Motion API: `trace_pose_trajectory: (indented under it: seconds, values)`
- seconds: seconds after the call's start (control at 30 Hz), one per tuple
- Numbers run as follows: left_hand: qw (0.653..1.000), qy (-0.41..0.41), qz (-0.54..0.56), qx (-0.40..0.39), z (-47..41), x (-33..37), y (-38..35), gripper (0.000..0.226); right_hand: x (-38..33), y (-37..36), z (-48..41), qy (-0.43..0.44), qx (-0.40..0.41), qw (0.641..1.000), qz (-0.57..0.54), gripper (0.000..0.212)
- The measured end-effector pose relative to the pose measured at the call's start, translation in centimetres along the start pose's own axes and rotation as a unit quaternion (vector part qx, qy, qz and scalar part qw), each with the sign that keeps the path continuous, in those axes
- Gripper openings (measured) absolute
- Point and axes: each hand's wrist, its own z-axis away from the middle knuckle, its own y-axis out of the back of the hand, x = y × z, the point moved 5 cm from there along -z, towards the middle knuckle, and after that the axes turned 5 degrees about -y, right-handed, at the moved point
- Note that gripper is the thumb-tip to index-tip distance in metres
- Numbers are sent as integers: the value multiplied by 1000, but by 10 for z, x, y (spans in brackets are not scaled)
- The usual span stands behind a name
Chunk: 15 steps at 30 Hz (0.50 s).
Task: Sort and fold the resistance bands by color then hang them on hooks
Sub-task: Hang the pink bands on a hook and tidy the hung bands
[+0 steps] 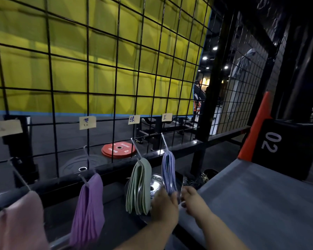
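Hands, two, both bare and reaching forward from the lower edge of the head view.
- The left hand (163, 202) is stretching up with its back to the camera. Its fingers and thumb are curling round the lower end of the blue bands (168, 170) and gripping it.
- The right hand (192, 198) is sitting just beside it, wrist angling in from the right. Its fingers are bending toward the same lower end, but blur is hiding whether they are holding anything; I cannot tell.

Band bundles, four, each folded and hanging from its own hook on the wire grid (116, 69).
- Pink bands (18, 221) are hanging at the far left.
- Purple bands (89, 208) are hanging next.
- Green bands (139, 186) are hanging third.
- The blue ones are hanging at the far right, well clear of the green bundle at the top and meeting the hands at the bottom.

Hooks (136, 149), four, slim and metal, are sticking out from the grid toward the camera.

Paper labels (87, 122), four, are sitting on the grid, one above each hook; the writing is too small to read.

Weight plates, two plainly showing.
- One red weight plate (118, 149) is lying flat on the floor behind the grid.
- One chrome plate (153, 186) is showing between the green and blue bundles.

One grey pad (251, 195) is filling the lower right, and one black box (285, 147) marked 02 is standing beyond it.
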Motion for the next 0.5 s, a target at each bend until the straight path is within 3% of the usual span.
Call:
trace_pose_trajectory:
  seconds: [0.17, 0.37, 0.5]
  values:
    - [999, 16, 41, -29, 6, -5, 2, 71, -7, 15, -1, -1, 61, 998, 17, 35]
    - [993, 68, 42, -88, 12, -9, -2, 59, -33, 10, 11, 32, 64, 996, 46, 34]
    - [979, 80, 15, -185, 23, -20, -10, 53, -45, -3, 20, 62, 49, 995, 66, 29]
